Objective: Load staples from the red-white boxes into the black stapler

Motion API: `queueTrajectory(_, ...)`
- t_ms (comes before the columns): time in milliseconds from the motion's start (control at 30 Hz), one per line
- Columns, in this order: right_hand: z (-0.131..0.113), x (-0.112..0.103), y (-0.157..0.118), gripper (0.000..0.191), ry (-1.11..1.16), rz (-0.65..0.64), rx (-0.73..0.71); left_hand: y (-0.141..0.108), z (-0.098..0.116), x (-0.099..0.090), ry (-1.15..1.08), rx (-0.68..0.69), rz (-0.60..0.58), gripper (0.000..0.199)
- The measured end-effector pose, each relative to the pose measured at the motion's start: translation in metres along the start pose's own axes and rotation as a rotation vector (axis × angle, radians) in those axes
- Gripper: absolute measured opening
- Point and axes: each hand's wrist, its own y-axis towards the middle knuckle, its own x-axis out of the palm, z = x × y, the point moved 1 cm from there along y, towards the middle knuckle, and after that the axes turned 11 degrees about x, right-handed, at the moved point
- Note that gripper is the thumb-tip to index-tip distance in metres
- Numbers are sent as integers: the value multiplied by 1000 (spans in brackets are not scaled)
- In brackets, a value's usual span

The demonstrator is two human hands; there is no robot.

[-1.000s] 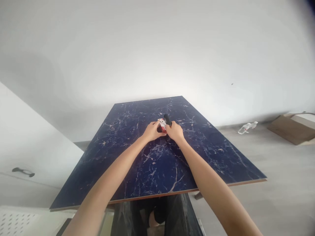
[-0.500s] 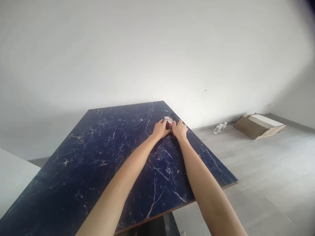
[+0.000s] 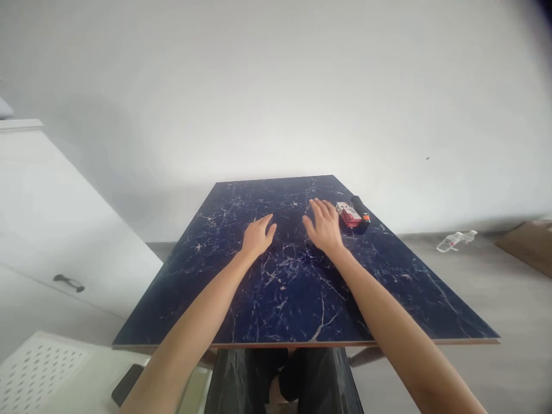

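My left hand (image 3: 257, 236) is held over the dark blue marbled table (image 3: 284, 293), fingers stretched and thumb apart, with nothing in it. To its right, my right hand (image 3: 324, 226) is spread open, palm down, also holding nothing. Just beyond the right hand's outer side lies a red and white box (image 3: 348, 215). Alongside that box is a black cylindrical object (image 3: 360, 208) with an orange patch near its closer end. Neither hand grips these two things. I cannot tell whether the palms touch the tabletop.
A white cabinet (image 3: 64, 230) with a dark handle (image 3: 69, 282) stands at the left. Below it are a white perforated surface (image 3: 38, 374) and a dark flat object (image 3: 128, 384). On the floor at right lie clear plastic bottles (image 3: 452, 241) and a cardboard box (image 3: 528, 244).
Both hands have let go of the red and white box and drawn apart, moving left of it. The view has turned left, bringing the cabinet into sight.
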Motion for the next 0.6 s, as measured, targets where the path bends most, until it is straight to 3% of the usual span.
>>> queueTrajectory(100,-47,22,-26,69,-10,-362,-37,-36,-11,-25,8,-23,-160,66)
queueTrajectory(200,-67,36,-43,71,-61,-619,-102,-55,-10,-31,-28,-47,-406,77)
queueTrajectory(267,-68,39,-46,72,-90,-660,-110,-58,-8,-30,-51,-66,-486,81)
queueTrajectory(600,-55,43,-42,75,-50,-668,-134,-54,-13,-32,-102,-70,-524,75)
